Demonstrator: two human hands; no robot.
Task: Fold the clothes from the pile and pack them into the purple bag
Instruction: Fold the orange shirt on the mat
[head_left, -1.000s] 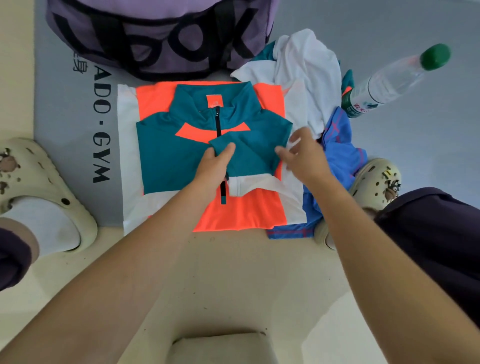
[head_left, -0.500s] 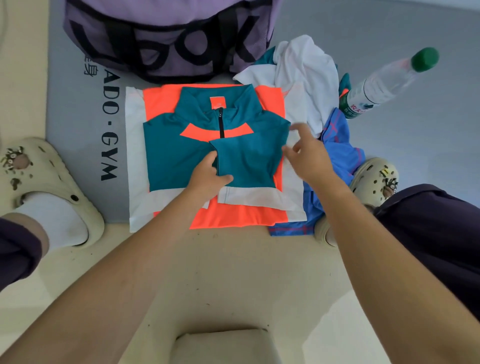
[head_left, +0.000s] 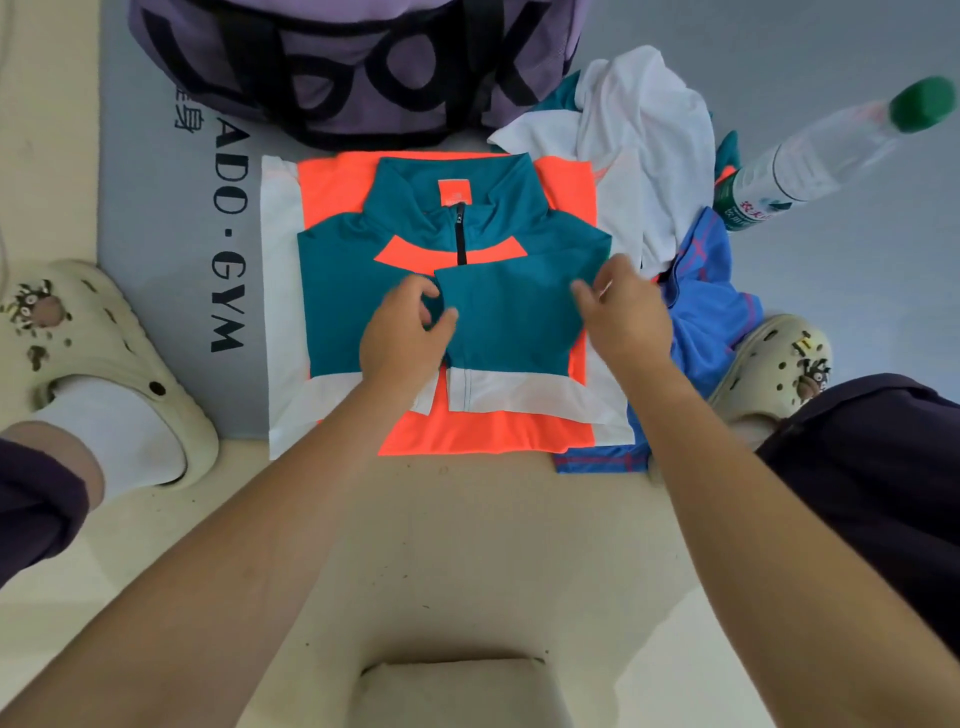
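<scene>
A teal, orange and white zip-neck sports jacket (head_left: 363, 291) lies flat in front of me, collar away from me, its sleeves folded across the chest. Beyond its collar sits the purple fabric bag with black lettering (head_left: 358, 62). To the jacket's right lies the pile: a crumpled white garment (head_left: 644, 140) over a blue one with red stripes (head_left: 711, 317).
</scene>
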